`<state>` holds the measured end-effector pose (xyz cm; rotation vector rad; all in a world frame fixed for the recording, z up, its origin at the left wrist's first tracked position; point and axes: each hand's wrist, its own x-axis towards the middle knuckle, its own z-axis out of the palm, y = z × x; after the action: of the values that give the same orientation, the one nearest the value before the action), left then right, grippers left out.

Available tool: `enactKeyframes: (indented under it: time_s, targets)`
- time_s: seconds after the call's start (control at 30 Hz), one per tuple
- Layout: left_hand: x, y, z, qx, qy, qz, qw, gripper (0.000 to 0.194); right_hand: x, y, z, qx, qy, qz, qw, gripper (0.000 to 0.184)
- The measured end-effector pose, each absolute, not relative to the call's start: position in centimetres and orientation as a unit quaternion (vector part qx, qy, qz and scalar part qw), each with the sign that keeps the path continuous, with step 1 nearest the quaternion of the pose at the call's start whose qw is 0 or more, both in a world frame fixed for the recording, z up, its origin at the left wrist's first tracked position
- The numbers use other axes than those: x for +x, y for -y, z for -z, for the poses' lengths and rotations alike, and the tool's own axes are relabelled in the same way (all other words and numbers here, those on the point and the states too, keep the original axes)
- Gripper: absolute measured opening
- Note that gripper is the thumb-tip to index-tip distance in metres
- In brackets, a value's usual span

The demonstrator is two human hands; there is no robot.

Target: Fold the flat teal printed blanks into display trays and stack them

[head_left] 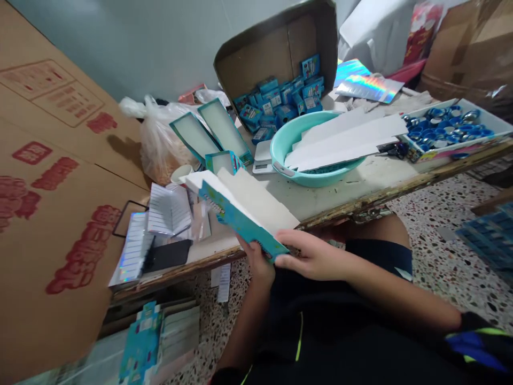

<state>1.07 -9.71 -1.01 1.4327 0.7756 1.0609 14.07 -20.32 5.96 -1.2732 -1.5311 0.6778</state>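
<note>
Left to right along the table (347, 195), striped cards (168, 208) lie by the front-left corner, and the blue carton (240, 214) slants over the front edge, its near end toward the lap, apparently so both hands can work it. The left hand (260, 264), forearm rising steeply, clasps its blue side from below; the right hand (304, 254), forearm sloping in from the right, grips the near end between thumb and fingers, while the basin (316, 179) of white sheets (348, 139) sits farther right, seemingly for easy reach.
</note>
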Motion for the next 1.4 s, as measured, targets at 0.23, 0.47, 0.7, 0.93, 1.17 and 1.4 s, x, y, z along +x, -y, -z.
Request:
enactKeyframes:
  time_s: [0.23, 0.47, 0.7, 0.93, 1.17, 1.4]
  targets:
    - [0.3, 5.8, -1.7, 0.885, -0.107, -0.450, -0.044, 0.078, 20.3, 24.5, -4.4, -0.684, 0.658, -0.104, 0.298, 0.026]
    - [5.6, 4.4, -2.4, 0.993, -0.115, 0.011, 0.009, 0.047, 20.4, 24.1, -3.4, -0.765, 0.625, 0.103, 0.120, 0.055]
    - [6.1, 4.5, -3.5, 0.984, -0.117, 0.116, 0.075, 0.028, 20.5, 20.8, -0.7, -0.730, 0.683, 0.028, -0.001, 0.023]
    - [4.8, 4.3, -1.9, 0.985, -0.095, -0.020, 0.142, 0.040, 21.6, 20.9, -1.9, -0.721, 0.690, -0.006, 0.060, 0.046]
    - [5.1, 5.2, -1.5, 0.996, -0.075, -0.026, 0.030, 0.021, 20.9, 19.9, -2.5, -0.753, 0.657, -0.038, 0.013, 0.027]
    - [7.0, 4.9, -0.4, 0.988, -0.144, 0.016, 0.057, 0.049, 20.6, 19.2, -2.6, -0.761, 0.641, -0.090, -0.037, 0.024]
